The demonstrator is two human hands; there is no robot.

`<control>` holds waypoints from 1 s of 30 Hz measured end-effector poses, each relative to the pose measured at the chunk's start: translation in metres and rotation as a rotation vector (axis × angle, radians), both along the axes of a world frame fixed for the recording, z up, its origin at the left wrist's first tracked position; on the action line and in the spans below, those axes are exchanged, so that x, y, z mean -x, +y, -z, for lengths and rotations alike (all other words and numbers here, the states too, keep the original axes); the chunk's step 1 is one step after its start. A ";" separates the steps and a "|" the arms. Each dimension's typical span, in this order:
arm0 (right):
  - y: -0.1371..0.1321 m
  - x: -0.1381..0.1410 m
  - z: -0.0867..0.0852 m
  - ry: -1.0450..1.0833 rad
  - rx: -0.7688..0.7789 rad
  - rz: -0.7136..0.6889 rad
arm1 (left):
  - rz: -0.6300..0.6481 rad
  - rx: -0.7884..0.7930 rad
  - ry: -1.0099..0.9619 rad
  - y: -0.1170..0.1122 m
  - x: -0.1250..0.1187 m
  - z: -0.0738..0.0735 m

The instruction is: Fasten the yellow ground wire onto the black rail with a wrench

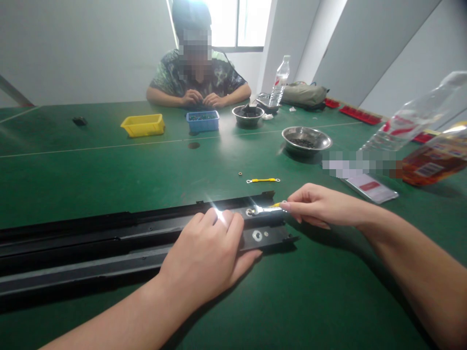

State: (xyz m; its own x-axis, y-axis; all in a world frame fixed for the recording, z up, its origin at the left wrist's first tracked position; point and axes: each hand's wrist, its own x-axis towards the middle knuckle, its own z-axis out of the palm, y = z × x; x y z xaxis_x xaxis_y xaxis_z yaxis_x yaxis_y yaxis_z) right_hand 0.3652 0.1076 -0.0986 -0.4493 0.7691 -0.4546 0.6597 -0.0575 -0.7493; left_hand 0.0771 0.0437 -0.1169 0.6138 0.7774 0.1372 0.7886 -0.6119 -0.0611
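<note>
— Where is the rail?
— In the head view, the rail (109,238) lies flat on the green table (73,160), along the near edge. It runs from the left edge to about the middle.
— What does the left hand do?
— The left hand (207,253) lies on top of the rail near its right end. The fingers are close together and pressed down, and the thumb is at the near side. I think it is there to stop the rail from sliding.
— And the right hand?
— The right hand (317,206) pinches a small shiny wrench (268,209) by its handle, between thumb and fingertips. The wrench head sits on a bolt (250,212) at the rail's right end. A bit of yellow shows at the fingertips, but I cannot tell what it is.
— What lies around?
— A yellow wire (263,180) and a tiny ring (240,173) lie just past the rail, I think so they are easy to grab. A steel bowl (306,138) with dark little parts stands farther back on the right. A yellow box (143,125) and a blue box (203,120) stand near the far edge. Another person's hands (204,99) are right behind the blue box.
— Any words to read?
— A bottle (401,126) lies at the right edge with a red label. A card (370,187) beside it has a red patch. The writing is too blurry to read.
</note>
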 end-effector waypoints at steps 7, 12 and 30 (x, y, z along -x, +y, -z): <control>0.000 -0.002 0.002 0.012 0.000 0.015 | -0.004 0.010 -0.003 0.001 -0.001 0.002; 0.000 -0.002 0.002 -0.016 0.001 0.050 | -0.004 0.001 0.003 0.000 -0.001 0.003; 0.006 0.004 0.015 0.246 -0.285 0.179 | 0.002 0.001 -0.005 0.000 0.001 -0.001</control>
State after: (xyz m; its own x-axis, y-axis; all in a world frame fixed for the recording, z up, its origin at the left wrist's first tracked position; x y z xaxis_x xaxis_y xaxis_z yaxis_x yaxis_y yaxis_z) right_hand 0.3611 0.1140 -0.1135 -0.3658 0.9244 -0.1077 0.4571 0.0777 -0.8860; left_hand 0.0765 0.0439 -0.1163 0.6146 0.7764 0.1394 0.7877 -0.6135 -0.0560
